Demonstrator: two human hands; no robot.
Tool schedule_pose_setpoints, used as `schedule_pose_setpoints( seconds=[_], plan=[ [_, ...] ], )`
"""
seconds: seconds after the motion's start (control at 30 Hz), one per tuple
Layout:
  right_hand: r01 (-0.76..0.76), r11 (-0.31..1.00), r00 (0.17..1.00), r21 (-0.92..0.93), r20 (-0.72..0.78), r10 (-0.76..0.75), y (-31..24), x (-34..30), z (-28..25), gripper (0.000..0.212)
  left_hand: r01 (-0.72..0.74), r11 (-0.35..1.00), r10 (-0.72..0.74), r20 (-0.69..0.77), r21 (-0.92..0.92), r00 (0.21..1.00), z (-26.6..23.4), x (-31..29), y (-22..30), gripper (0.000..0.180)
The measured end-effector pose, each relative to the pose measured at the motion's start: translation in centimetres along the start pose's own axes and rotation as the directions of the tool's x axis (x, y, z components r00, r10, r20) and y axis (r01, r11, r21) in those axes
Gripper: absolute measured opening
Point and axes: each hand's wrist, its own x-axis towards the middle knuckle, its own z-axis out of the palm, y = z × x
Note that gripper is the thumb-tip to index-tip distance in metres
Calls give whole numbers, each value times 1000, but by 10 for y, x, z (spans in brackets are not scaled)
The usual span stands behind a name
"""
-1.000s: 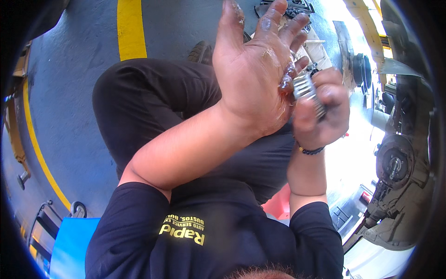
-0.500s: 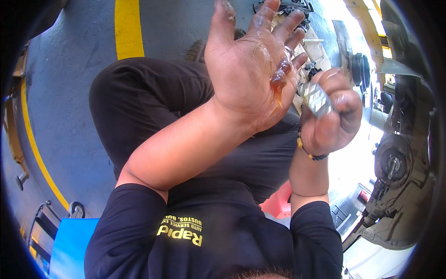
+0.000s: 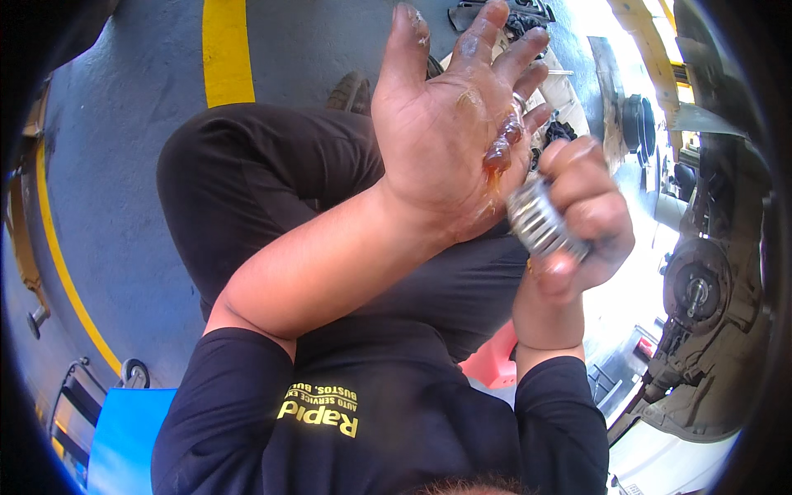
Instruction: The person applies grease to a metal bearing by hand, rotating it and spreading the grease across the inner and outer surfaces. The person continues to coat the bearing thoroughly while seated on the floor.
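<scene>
My left hand is open, palm up, with its fingers spread. A lump of amber-brown grease lies on the outer side of that palm, and whitish smears coat several fingertips. Close beside the palm, my right hand grips a metal roller bearing; its slanted rollers face the grease. Motion blurs the bearing a little. From this view I cannot tell whether the bearing touches the palm.
To the right stands a vehicle's wheel hub with underbody parts around it. Beyond my hands, dark parts lie on a pale sheet. A blue panel is at the lower left, a red object beside my hip. Yellow lines mark the floor.
My right hand has turned, and the bearing has shifted down and slightly left, its rollers now showing more plainly. My left hand has moved slightly right and remains open with the grease on it.
</scene>
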Motion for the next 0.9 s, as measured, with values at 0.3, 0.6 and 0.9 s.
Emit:
schedule_pose_setpoints(
  seconds=[0.3, 0.6, 0.9],
  plan=[
    [-24, 998, 999, -58, -30, 22, -1, -1, -4, 38, 10, 1000, -10, -9, 1, 1000, 0, 0, -3, 78],
    [43, 971, 998, -233, -37, -53, 1, 2, -4, 41, 29, 1000, -29, -13, -3, 999, -1, 0, -6, 77],
    [-13, 953, 994, -302, -107, -20, 7, -8, -6, 39, 49, 999, -49, -15, -20, 999, -1, -1, -9, 76]
  ],
)
